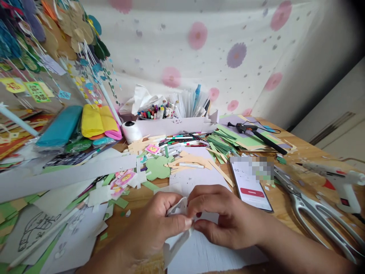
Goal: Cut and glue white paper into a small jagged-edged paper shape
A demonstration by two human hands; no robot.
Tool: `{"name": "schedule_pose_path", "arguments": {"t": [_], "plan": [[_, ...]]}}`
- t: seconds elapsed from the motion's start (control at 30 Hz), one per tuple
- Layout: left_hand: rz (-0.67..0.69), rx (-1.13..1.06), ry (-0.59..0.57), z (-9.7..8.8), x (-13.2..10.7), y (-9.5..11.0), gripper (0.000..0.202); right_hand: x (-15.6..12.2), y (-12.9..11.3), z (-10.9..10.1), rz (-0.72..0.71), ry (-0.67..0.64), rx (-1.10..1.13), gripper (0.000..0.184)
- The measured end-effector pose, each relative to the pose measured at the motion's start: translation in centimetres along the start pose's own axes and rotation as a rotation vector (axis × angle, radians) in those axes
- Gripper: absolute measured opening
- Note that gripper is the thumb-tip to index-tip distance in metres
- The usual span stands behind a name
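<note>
Close to the table's front edge, my left hand (155,224) grips a small piece of white paper (177,208) that is bent into a curl. Its thumb presses on the paper's near side. My right hand (225,215) meets it from the right, with thumb and forefinger pinched at the paper's right edge. Fingertips of both hands almost touch and hide part of the piece. Beneath them lies a larger white sheet (211,249) on the wooden table.
On the right are a phone (251,186), large scissors (310,209), a white glue gun (339,179) and a black glue gun (253,131). A green paper shape (156,168), paper strips and a white thread spool (132,131) lie ahead. A marker box (171,127) stands behind.
</note>
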State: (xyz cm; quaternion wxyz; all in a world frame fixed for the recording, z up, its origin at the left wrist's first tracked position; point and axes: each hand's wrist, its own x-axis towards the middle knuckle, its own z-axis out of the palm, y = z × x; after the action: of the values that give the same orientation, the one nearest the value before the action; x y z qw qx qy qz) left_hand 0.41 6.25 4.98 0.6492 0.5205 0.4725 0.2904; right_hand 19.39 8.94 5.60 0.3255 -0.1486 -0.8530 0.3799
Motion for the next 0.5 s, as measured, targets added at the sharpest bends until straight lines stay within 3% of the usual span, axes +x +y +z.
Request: {"name": "schedule_pose_path", "arguments": {"t": [0.23, 0.5], "plan": [[0.061, 0.07, -0.039, 0.0, 0.3, -0.2, 0.009, -0.1, 0.3, 0.5, 0.058, 0.036, 0.029, 0.012], [0.031, -0.01, -0.046, -0.1, 0.2, -0.2, 0.021, -0.3, 1.9, 0.7, 0.145, 0.216, 0.328, 0.006]]}}
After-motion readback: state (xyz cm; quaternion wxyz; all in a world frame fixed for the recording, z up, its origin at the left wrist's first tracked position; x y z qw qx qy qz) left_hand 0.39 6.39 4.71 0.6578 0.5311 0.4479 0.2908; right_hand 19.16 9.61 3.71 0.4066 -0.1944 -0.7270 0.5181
